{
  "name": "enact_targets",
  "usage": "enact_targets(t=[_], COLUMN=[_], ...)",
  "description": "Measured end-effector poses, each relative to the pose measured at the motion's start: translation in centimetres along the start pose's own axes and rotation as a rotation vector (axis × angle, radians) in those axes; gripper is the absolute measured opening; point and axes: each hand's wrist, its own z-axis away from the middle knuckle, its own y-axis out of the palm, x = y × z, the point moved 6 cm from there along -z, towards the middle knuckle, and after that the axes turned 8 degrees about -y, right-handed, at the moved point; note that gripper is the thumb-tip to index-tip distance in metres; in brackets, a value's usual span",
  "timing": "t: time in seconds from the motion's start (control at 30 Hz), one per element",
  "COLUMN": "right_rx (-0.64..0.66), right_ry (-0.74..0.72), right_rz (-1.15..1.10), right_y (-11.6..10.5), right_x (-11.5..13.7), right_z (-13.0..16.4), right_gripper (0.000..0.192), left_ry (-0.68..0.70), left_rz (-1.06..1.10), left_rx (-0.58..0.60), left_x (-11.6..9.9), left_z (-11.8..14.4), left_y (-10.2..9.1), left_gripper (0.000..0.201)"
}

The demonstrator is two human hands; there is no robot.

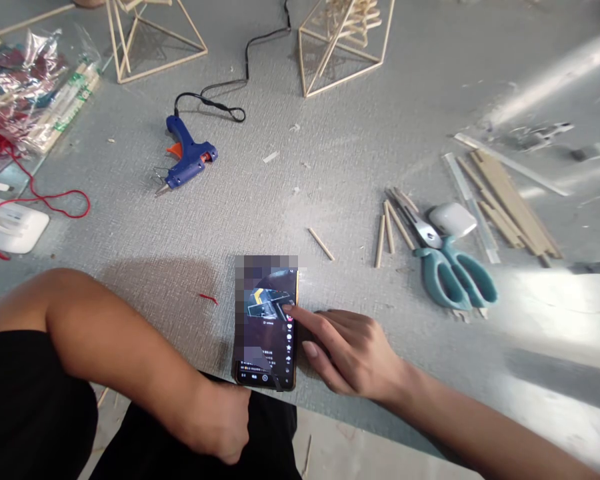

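Head view: left hand (220,427) curled in a loose fist at the table (330,147) edge, holding nothing. Phone (267,327) lies flat near that edge. Right hand (347,353): index out on the screen, other fingers half-curled, empty. Light taps w/ fingertip only; don't shove phone off.

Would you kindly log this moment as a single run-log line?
right hand: forefinger on phone screen | left hand: closed at table edge, empty | scissors, glue gun: untouched

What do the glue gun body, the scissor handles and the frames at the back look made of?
Glue gun: glossy blue plastic, moulded, with an orange trigger. Scissors: smooth teal handles, likely plastic; shiny grey blades, likely metal. Frames: thin pale sticks, probably wood or bamboo, matte.
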Motion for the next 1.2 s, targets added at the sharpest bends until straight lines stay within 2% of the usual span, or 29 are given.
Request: enact_targets(t=[0.63,0.9,1.2], right_rx=[0.004,0.002,0.015], right_ry=[0.004,0.006,0.01], right_rz=[-0.008,-0.014,-0.028], right_y=[0.1,0.1,0.2], right_x=[-0.1,-0.1,-0.1], right_z=[0.1,0.0,0.2], right_gripper=[0.039,0.038,0.04], left_ry=[-0.011,-0.021,-0.012], left_rz=[-0.039,-0.031,-0.011], left_rx=[0.036,0.029,-0.01], left_x=[-0.2,0.1,0.2], left_z=[-0.1,0.2,0.2], left_y=[0.4,-0.6,-0.7], left_gripper=[0.025,0.024,0.024])
